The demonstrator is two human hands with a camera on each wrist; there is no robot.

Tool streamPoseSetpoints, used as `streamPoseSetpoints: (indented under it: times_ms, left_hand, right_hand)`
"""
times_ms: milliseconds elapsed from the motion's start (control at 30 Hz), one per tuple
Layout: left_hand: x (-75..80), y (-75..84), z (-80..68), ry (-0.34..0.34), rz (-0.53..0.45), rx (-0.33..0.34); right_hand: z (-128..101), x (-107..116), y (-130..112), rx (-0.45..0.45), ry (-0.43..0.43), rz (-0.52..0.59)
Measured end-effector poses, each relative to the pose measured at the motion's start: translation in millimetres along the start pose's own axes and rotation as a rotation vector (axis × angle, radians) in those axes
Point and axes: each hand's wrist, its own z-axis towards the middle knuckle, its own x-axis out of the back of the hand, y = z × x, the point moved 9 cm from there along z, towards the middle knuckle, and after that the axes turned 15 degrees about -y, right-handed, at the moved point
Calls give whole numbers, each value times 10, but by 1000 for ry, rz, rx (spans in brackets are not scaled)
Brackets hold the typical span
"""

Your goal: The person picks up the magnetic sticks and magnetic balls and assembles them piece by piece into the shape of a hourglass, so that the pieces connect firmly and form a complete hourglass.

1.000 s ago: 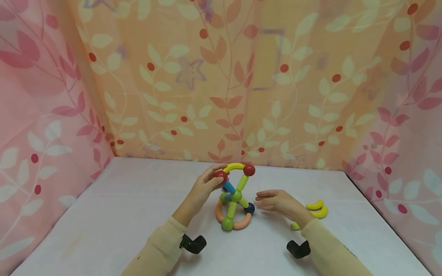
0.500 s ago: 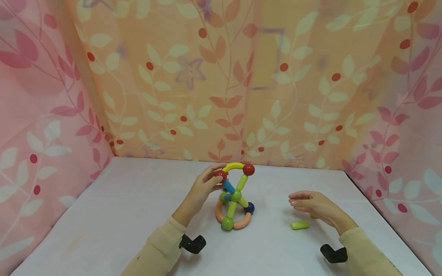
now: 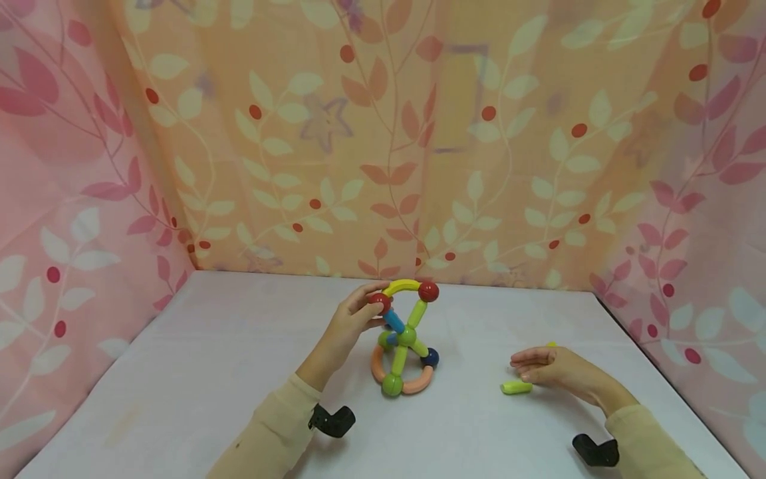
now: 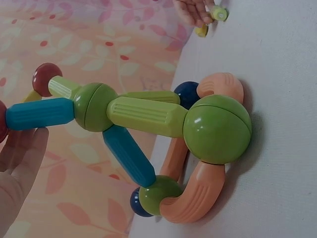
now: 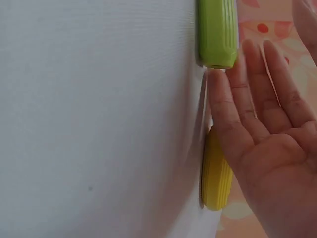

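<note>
A standing magnetic stick-and-ball figure (image 3: 399,360) has a ring of salmon curved sticks at its foot. Green and blue sticks cross at a green ball (image 4: 93,106) in its middle. My left hand (image 3: 338,336) pinches the red ball (image 3: 380,304) at its upper left, thumb on the near side, fingers behind. A yellow curved stick (image 3: 401,285) links that ball to a second red ball (image 3: 428,291). Off to the right, my right hand (image 3: 562,374) hovers low with fingers extended, fingertips close to a loose green stick (image 5: 218,34). A yellow stick (image 5: 216,173) lies beyond it, partly hidden.
The white tabletop (image 3: 179,379) carries the figure and loose sticks. Floral cloth (image 3: 383,146) hangs at the back and along both sides. Black wrist camera mounts (image 3: 332,422) stick out from both sleeves.
My right hand has moved right, away from the figure and over the loose sticks, then lower toward the green one. The left hand keeps its hold on the red ball.
</note>
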Motion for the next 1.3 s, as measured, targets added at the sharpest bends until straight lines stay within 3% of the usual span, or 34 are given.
streamPoseSetpoints:
  times_ms: [133,267,533,733,833,1033,1300]
  left_hand:
    - [2,-13,-2,-3,2,4]
    - [1,-14,-1,-4,-3,7]
    - [20,16,13,0,-6,-10]
    - [6,31,4,-10,-10,-13]
    - [-7,27,-3,-11,-11,-9]
    - [-20,53,-8,-7,-14,-14]
    - [-19,39,-17,-1,-15,-19]
  right_hand:
    - [31,-73,41,-11,-60,-11]
    - [39,-116,40,-54,-58,-67]
    - [49,-116,-75,-193,80,-332]
    - [161,-216,-194,-232,143,-382]
    - [275,-350,-330,-197,165,-364]
    - [550,-640,-731,-30,212,-273]
    - [637,-804,-1166,151,449,-90]
